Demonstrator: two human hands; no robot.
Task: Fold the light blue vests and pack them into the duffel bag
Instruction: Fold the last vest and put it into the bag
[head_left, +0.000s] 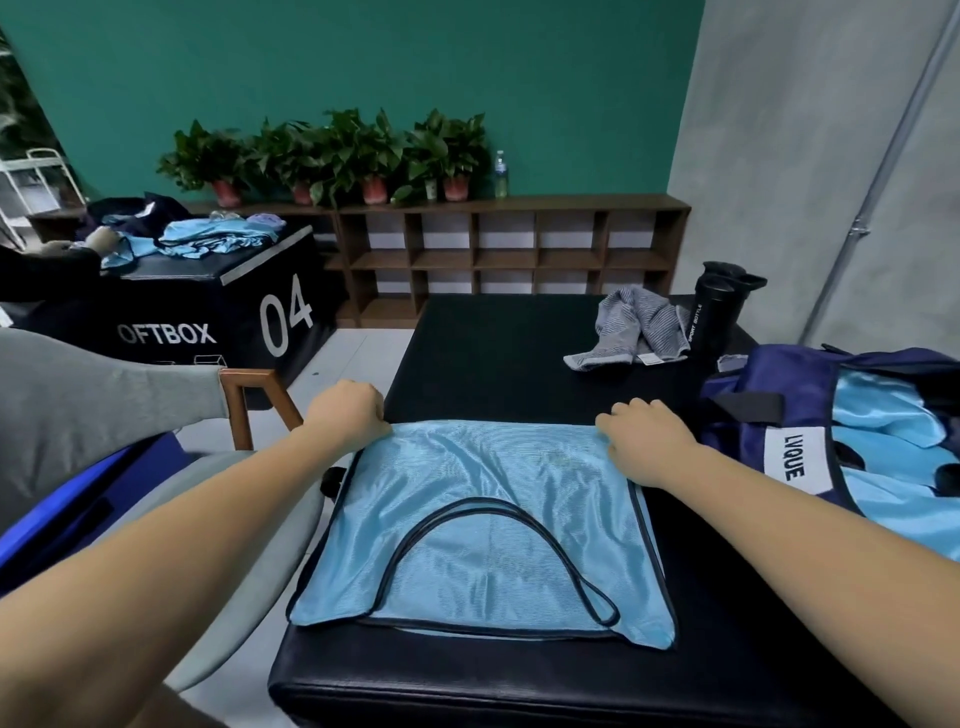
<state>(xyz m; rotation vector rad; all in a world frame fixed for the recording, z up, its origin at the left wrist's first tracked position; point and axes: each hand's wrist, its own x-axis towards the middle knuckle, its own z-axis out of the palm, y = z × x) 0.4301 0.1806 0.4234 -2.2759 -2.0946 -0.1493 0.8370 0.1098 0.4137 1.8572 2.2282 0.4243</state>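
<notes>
A grey striped towel lies on the black padded desk, beside a tall black bottle. Green potted plants and a clear water bottle stand on the brown wooden shelf.

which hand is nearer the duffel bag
Right. The right hand grips the vest at its far right corner, beside the duffel bag; the left hand grips its far left corner.

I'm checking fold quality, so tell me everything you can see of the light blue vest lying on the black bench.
The light blue vest is shiny, fine-mesh fabric with dark piping along its edges and curved neckline. It lies flat, slightly wrinkled, apparently doubled over, on the black padded bench, neckline toward the camera. The left hand and right hand grip its far corners.
</notes>
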